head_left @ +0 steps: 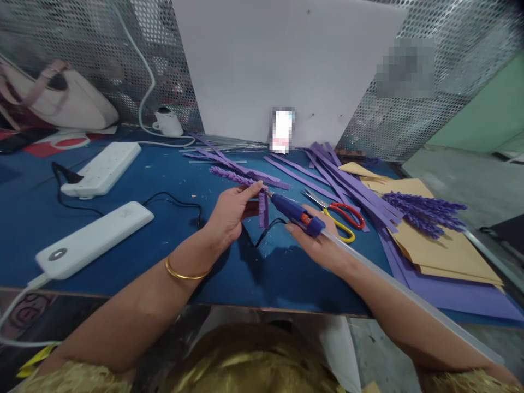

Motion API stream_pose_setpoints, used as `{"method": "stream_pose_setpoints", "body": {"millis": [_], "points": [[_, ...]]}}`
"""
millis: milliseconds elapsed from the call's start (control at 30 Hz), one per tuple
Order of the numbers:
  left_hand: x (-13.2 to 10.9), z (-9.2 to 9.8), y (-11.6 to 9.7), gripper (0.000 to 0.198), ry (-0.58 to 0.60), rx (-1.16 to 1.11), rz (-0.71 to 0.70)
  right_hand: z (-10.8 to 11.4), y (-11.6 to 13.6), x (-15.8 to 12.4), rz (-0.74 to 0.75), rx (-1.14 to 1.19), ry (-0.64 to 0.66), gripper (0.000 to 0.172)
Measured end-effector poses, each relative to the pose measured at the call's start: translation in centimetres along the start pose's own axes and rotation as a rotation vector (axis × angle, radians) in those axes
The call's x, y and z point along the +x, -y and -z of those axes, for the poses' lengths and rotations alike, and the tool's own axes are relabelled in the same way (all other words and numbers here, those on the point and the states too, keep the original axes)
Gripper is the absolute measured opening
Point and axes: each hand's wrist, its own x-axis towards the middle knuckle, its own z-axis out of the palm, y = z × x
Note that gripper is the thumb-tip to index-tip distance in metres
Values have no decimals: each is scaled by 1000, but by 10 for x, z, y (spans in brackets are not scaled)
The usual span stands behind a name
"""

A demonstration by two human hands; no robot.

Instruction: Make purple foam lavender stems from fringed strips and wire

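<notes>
My left hand (234, 214) pinches a purple paper flower stem (231, 175) near its right end; a fringed purple strip (263, 210) hangs down from the fingertips. In my right hand (317, 240) is a blue glue gun (292, 209), with a long clear glue stick (393, 281) running back over the forearm. The gun's metal tip points left and is close to the strip at my left fingertips; whether they touch I cannot tell. Scissors (345, 221) with red and yellow handles lie open just beyond my right hand.
Purple strips (347, 183) lie behind and right. Finished purple flowers (428, 210) rest on brown paper (454, 256) over purple sheets (458, 297). A lit phone (282, 131) leans on a white board (286, 60). A power bank (94, 240) and power strip (104, 169) are left.
</notes>
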Motion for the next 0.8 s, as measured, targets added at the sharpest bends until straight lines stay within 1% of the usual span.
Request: {"method": "stream_pose_setpoints", "body": {"millis": [167, 467, 800], "points": [[0, 1, 2, 44, 7, 8, -9, -1, -2, 0, 12, -12, -22, 26], [1, 1, 1, 39, 8, 11, -14, -1, -1, 0, 6, -27, -26, 30], [3, 2, 1, 38, -4, 27, -29, 0, 0, -1, -2, -40, -10, 30]]}}
